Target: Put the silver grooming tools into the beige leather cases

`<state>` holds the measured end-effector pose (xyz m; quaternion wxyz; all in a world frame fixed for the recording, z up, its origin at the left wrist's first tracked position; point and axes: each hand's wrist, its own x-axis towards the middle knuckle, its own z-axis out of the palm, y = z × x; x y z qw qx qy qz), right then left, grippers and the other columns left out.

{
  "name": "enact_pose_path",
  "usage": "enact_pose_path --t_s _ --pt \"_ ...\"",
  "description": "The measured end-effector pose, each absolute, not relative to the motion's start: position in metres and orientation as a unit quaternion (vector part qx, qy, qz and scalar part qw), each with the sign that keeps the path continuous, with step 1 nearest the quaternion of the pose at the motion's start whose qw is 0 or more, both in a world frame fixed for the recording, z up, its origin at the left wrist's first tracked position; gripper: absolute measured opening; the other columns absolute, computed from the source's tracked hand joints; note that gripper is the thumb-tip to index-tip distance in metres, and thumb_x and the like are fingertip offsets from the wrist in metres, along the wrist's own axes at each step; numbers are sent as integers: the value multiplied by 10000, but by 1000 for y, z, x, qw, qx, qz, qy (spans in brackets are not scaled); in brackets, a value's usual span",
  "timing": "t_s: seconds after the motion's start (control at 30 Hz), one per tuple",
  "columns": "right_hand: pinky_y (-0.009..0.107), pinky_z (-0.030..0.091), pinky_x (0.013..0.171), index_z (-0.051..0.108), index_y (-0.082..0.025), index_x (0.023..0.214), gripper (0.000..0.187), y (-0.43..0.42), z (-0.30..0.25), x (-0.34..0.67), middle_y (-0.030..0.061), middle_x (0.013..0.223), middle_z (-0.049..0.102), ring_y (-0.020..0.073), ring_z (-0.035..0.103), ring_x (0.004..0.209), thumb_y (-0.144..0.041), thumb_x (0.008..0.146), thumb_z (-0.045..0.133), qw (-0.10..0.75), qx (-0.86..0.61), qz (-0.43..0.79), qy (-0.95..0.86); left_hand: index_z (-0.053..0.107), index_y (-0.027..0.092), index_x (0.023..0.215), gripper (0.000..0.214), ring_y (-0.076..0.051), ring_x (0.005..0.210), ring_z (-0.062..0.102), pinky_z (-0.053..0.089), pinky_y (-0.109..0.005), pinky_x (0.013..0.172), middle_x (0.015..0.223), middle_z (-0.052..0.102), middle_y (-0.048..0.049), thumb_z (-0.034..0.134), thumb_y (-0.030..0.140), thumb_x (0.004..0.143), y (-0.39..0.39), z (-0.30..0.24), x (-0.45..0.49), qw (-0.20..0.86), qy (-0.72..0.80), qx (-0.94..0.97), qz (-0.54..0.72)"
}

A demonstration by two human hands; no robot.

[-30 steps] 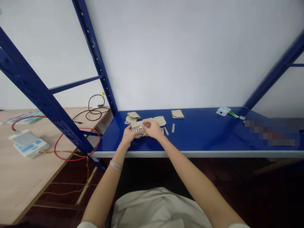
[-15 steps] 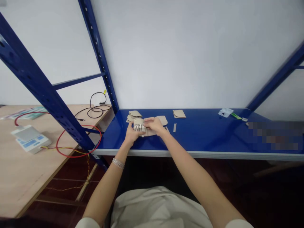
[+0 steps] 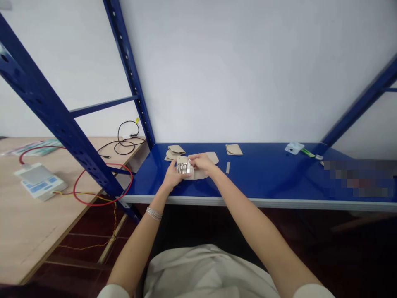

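Note:
My left hand (image 3: 173,176) is closed around the left and lower edge of a small beige manicure case (image 3: 182,159). Several slim silver manicure tools stand side by side in it, facing me. My right hand (image 3: 201,162) is at the case's right edge, its fingers pinched together beside the tools. Whatever is between those fingertips is too small to make out. Under and behind the right hand lies a flat, opened beige piece (image 3: 212,157), partly covered by the hand. To the right of it rests a narrow silver strip (image 3: 228,167).
Folded beige cases (image 3: 176,149) lie behind my left hand, and another folded case (image 3: 233,149) sits farther right on the blue shelf (image 3: 263,178). A pale packet (image 3: 294,147) and a green-handled item (image 3: 307,152) are at the right. Blue uprights (image 3: 128,70) flank the left side, near a red cable (image 3: 74,186).
The manicure case has tilted so its row of tools shows more fully. My right hand has shifted slightly right, fingers still at the case. A small piece by the right wrist no longer shows.

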<state>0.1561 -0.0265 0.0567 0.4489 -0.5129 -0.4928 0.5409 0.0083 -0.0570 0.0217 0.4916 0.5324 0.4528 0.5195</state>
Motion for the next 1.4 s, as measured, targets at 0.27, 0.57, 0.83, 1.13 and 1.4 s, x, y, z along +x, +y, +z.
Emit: enact_pose_path --t_s 0.27,0.57,0.83,1.13,1.4 --pt "211 488 552 687 -109 870 181 -5 61 182 16 644 643 97 573 555 -70 709 613 583 -487 526 -383 474 170 1217 930 -86 498 535 399 -184 465 714 642 38 907 173 393 -61 26 5 531 448 531 485" --pt "307 513 815 699 -106 997 306 -22 33 282 97 872 723 200 678 827 -117 694 663 386 -719 173 -551 520 126 1127 735 -102 526 560 412 -198 445 748 656 -14 877 220 492 -57 24 2 524 455 517 502" --pt "337 485 875 706 -111 983 214 -43 44 252 144 984 713 231 670 921 -210 811 626 366 -669 52 -645 489 114 1142 709 -133 607 614 499 -245 527 791 681 -39 840 143 526 -58 31 -2 535 424 531 502" --pt "324 489 863 703 -174 1087 334 -48 66 165 85 1081 656 187 624 955 -235 761 738 396 -356 186 -826 404 133 1177 846 -130 552 597 505 -251 509 683 651 15 877 204 479 -59 32 -2 558 380 559 481" --pt "273 485 724 762 -173 930 179 -37 71 161 60 922 721 158 634 771 -221 760 729 355 -359 267 -821 370 121 1235 892 -118 534 581 483 -232 494 689 635 18 876 253 512 -59 36 -10 543 366 601 457"
